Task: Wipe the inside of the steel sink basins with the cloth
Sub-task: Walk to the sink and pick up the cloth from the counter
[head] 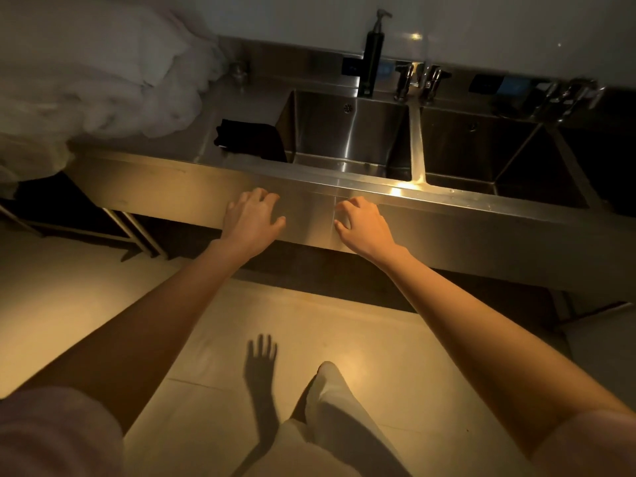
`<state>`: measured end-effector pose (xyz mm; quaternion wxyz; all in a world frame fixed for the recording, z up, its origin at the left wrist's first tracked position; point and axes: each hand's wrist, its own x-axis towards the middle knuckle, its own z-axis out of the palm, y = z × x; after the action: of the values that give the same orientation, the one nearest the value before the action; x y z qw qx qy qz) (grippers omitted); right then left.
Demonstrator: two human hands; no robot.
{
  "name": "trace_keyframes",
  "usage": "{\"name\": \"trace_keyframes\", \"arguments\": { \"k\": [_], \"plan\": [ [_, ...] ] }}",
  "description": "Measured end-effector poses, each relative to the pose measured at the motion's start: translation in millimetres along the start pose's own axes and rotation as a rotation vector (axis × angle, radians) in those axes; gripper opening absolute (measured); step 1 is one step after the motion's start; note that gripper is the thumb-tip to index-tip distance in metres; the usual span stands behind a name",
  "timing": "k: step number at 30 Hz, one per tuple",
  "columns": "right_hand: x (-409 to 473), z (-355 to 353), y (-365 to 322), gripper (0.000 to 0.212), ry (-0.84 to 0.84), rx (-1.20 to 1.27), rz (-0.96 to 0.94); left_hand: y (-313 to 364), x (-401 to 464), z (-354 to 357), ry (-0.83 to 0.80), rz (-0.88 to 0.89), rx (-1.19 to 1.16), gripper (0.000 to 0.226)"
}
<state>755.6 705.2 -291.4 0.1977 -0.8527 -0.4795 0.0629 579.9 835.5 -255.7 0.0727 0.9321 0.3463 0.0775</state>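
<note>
A steel sink unit stands ahead with a left basin (347, 132) and a right basin (478, 149), split by a narrow divider. A dark cloth (251, 139) lies folded on the drainboard just left of the left basin, partly hanging over its edge. My left hand (253, 222) and my right hand (361, 225) reach forward side by side in front of the sink's steel front panel, below the rim. Both hold nothing, with fingers loosely curled and apart. Neither hand touches the cloth.
A black soap pump (370, 60) stands behind the left basin. Tap handles (418, 80) sit behind the divider, more taps (568, 98) at far right. A pile of white plastic bags (96, 70) covers the left drainboard. My light-trousered leg (337, 414) shows over the pale floor.
</note>
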Motion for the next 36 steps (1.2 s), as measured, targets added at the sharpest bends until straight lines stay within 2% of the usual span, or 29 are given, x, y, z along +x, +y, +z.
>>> {"name": "trace_keyframes", "arguments": {
  "k": [7,15,24,30,36],
  "plan": [
    [70.0,17.0,13.0,0.039,-0.074,0.016,-0.02,-12.5,65.8,8.3,-0.032,-0.067,0.045,0.051],
    [160.1,1.0,25.5,0.043,-0.113,-0.009,-0.091,-21.3,138.8,7.8,-0.013,-0.115,0.09,0.05],
    [214.0,21.5,25.0,0.041,-0.158,0.017,-0.081,-50.5,189.2,25.8,-0.065,-0.142,0.114,0.049],
    [258.2,45.4,4.5,0.039,-0.175,0.031,-0.042,-91.3,225.2,26.9,-0.083,-0.099,0.069,0.048],
    [321.2,63.1,-42.7,0.039,-0.121,0.053,-0.029,-154.8,274.4,9.5,-0.067,-0.094,0.058,0.05]
  ]
}}
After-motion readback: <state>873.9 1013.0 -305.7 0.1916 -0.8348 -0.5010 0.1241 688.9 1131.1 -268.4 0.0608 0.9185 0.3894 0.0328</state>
